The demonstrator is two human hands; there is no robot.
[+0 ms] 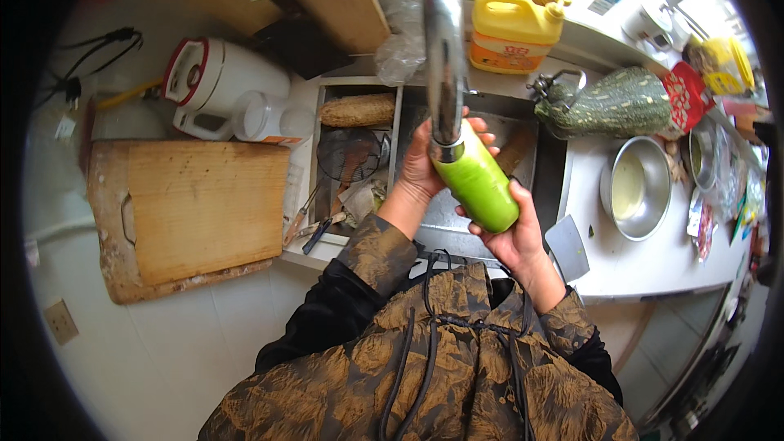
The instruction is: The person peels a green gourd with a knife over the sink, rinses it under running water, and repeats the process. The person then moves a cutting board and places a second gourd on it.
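1. One smooth green gourd (476, 182), frame centre, under one chrome tap (442, 49).
2. Right hand (513, 233) grasps gourd; left hand (425, 165) cups its top.
3. One wooden board (196, 208), left; one steel bowl (637, 188), right.

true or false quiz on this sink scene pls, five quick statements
1. Both hands hold the green vegetable under the tap. True: the right hand grips its lower end and the left hand its upper end.
2. The cutting board lies to the person's right of the sink. False: it lies to the left.
3. A metal bowl sits on the counter right of the sink. True.
4. The yellow jug stands on the cutting board. False: it stands behind the sink.
5. A striped squash lies in the metal bowl. False: it lies on the counter behind the bowl.
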